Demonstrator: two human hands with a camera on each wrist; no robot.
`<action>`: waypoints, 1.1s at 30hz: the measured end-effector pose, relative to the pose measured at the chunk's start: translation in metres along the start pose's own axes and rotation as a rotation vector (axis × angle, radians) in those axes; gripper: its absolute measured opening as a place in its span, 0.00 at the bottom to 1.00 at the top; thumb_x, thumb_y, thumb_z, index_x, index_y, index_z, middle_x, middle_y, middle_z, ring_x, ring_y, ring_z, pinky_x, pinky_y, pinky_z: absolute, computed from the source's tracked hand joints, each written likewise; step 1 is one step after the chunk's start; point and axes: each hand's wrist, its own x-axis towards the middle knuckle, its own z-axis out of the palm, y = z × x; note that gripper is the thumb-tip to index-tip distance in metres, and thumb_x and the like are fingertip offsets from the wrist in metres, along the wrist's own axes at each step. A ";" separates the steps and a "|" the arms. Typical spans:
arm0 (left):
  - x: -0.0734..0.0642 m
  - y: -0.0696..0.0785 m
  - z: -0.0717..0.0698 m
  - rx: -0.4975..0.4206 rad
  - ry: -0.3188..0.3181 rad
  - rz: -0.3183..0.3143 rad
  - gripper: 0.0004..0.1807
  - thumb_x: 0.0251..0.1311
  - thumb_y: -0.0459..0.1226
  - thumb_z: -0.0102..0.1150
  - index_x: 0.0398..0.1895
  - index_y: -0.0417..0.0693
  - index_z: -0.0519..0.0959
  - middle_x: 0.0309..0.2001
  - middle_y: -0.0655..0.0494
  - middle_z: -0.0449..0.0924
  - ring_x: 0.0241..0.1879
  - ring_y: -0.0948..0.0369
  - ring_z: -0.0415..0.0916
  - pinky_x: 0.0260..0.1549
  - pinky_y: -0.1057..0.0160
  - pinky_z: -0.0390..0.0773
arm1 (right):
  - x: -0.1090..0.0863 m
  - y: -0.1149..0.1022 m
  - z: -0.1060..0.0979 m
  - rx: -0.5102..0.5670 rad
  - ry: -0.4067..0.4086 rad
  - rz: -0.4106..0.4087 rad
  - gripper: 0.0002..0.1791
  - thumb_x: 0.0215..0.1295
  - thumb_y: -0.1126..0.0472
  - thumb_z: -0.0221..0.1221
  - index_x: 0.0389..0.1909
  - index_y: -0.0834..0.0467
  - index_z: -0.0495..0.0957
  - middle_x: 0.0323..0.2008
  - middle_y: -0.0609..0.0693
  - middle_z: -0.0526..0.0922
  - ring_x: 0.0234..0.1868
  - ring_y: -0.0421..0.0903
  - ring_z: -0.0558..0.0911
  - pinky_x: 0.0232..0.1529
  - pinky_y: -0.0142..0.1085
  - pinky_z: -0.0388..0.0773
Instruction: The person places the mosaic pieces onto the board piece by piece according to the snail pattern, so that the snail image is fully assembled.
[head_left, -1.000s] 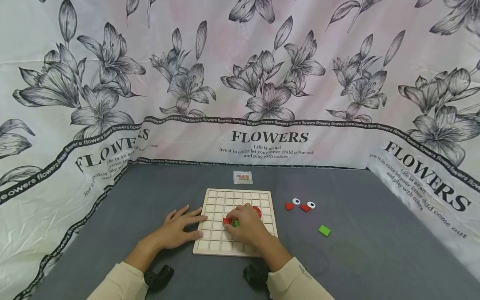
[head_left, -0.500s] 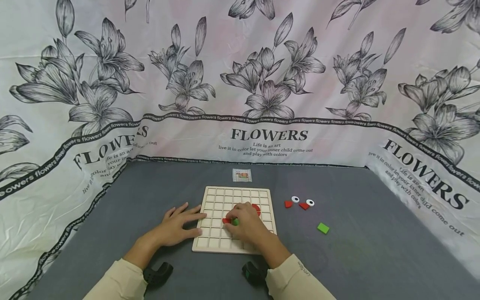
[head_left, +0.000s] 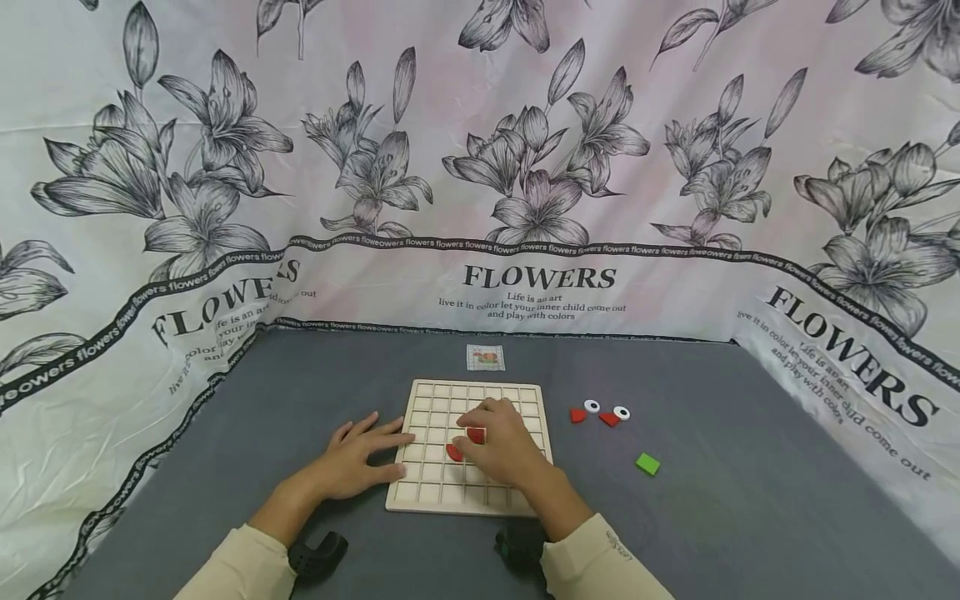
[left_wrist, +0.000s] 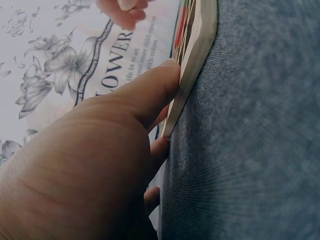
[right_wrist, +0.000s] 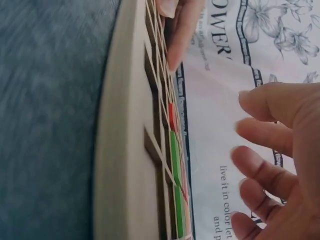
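Note:
A square wooden grid board [head_left: 427, 492] lies on the table. My left hand [head_left: 348, 460] rests at its left side, fingers spread. In the left wrist view, the thumb [left_wrist: 160, 87] touches the board's edge. Above the middle of the board is my right hand [head_left: 501, 442], holding nothing. The right wrist view shows its fingers [right_wrist: 265, 170] apart and raised off the grid. Beside and beneath it in the head view are a rounded red piece [head_left: 453, 452] and another red piece [head_left: 476, 435]. Green pieces [right_wrist: 175, 157] sit in the grid, hidden by the hand in the head view.
Right of the board lie two red pieces [head_left: 577, 415], two white discs with black centres [head_left: 592, 407] and a green square tile [head_left: 648, 464]. A small printed picture card [head_left: 486, 358] lies behind the board. Flower-printed cloth [head_left: 540, 287] encloses the grey table.
My right hand has let go of the piece at the grid and lifted slightly, uncovering more of the red pieces. My left hand stays at the board's side.

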 end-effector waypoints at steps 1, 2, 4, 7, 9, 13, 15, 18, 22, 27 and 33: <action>0.000 0.000 0.001 0.001 0.001 0.000 0.30 0.64 0.56 0.56 0.67 0.58 0.72 0.72 0.51 0.58 0.72 0.41 0.38 0.62 0.36 0.30 | -0.001 0.001 -0.001 0.002 0.000 -0.007 0.10 0.59 0.60 0.64 0.40 0.59 0.86 0.38 0.50 0.79 0.43 0.50 0.73 0.41 0.46 0.73; 0.000 0.000 0.001 0.004 0.001 -0.001 0.30 0.64 0.57 0.56 0.67 0.58 0.72 0.72 0.51 0.57 0.72 0.42 0.38 0.62 0.36 0.30 | -0.002 0.001 -0.002 -0.003 -0.007 -0.015 0.10 0.60 0.61 0.63 0.40 0.59 0.86 0.38 0.50 0.79 0.42 0.51 0.73 0.41 0.46 0.72; 0.000 0.000 0.002 0.009 0.001 0.005 0.30 0.64 0.56 0.56 0.67 0.58 0.72 0.72 0.51 0.57 0.72 0.41 0.38 0.62 0.35 0.31 | -0.003 0.003 -0.002 -0.013 -0.032 -0.017 0.10 0.60 0.62 0.61 0.40 0.59 0.86 0.38 0.50 0.78 0.40 0.49 0.72 0.39 0.44 0.71; 0.000 0.000 0.000 0.003 -0.001 0.006 0.30 0.64 0.56 0.56 0.67 0.57 0.72 0.72 0.50 0.57 0.72 0.40 0.38 0.62 0.35 0.31 | -0.004 0.005 0.000 -0.028 -0.070 -0.007 0.11 0.60 0.62 0.59 0.41 0.58 0.86 0.35 0.49 0.77 0.36 0.47 0.70 0.35 0.41 0.69; 0.000 0.000 0.000 -0.001 -0.004 0.003 0.30 0.64 0.56 0.56 0.67 0.57 0.72 0.72 0.50 0.57 0.72 0.41 0.38 0.62 0.36 0.31 | -0.004 0.006 0.003 -0.057 -0.086 -0.004 0.11 0.59 0.62 0.59 0.40 0.56 0.86 0.35 0.49 0.76 0.35 0.47 0.69 0.35 0.41 0.68; -0.001 0.000 0.000 -0.006 -0.004 0.001 0.30 0.64 0.56 0.56 0.67 0.57 0.72 0.72 0.49 0.57 0.72 0.40 0.38 0.62 0.36 0.31 | -0.004 0.007 0.006 -0.117 -0.115 -0.005 0.08 0.59 0.59 0.61 0.37 0.53 0.87 0.38 0.49 0.76 0.36 0.48 0.69 0.39 0.45 0.69; -0.001 0.001 0.000 -0.005 -0.003 -0.001 0.30 0.64 0.56 0.56 0.67 0.57 0.72 0.72 0.50 0.57 0.72 0.41 0.38 0.62 0.37 0.31 | -0.005 0.007 0.006 -0.123 -0.128 -0.003 0.07 0.59 0.58 0.62 0.36 0.51 0.87 0.40 0.50 0.76 0.37 0.49 0.69 0.41 0.48 0.69; 0.000 0.001 0.001 -0.003 -0.006 -0.001 0.30 0.64 0.56 0.56 0.67 0.58 0.72 0.72 0.51 0.57 0.72 0.41 0.37 0.62 0.37 0.31 | -0.006 0.007 0.005 -0.119 -0.132 0.010 0.07 0.59 0.57 0.62 0.36 0.51 0.87 0.39 0.49 0.76 0.38 0.49 0.69 0.40 0.47 0.69; 0.000 0.001 0.002 -0.010 -0.007 0.004 0.30 0.64 0.57 0.56 0.68 0.58 0.72 0.72 0.51 0.57 0.72 0.41 0.37 0.62 0.36 0.31 | -0.006 0.007 -0.001 -0.084 -0.082 0.018 0.08 0.60 0.58 0.63 0.37 0.53 0.86 0.37 0.48 0.75 0.37 0.47 0.68 0.38 0.43 0.68; -0.001 0.000 0.002 -0.014 -0.010 0.012 0.30 0.65 0.56 0.56 0.68 0.56 0.72 0.72 0.50 0.57 0.72 0.40 0.37 0.62 0.35 0.31 | -0.011 0.009 -0.021 0.031 0.031 0.031 0.08 0.58 0.62 0.65 0.38 0.58 0.86 0.37 0.50 0.77 0.39 0.47 0.70 0.40 0.45 0.69; 0.000 0.000 0.001 -0.003 0.000 0.002 0.30 0.64 0.55 0.57 0.67 0.57 0.72 0.72 0.51 0.57 0.72 0.41 0.38 0.62 0.36 0.31 | -0.031 0.028 -0.060 0.026 0.116 0.043 0.09 0.57 0.64 0.67 0.40 0.57 0.85 0.38 0.51 0.77 0.41 0.47 0.69 0.38 0.45 0.69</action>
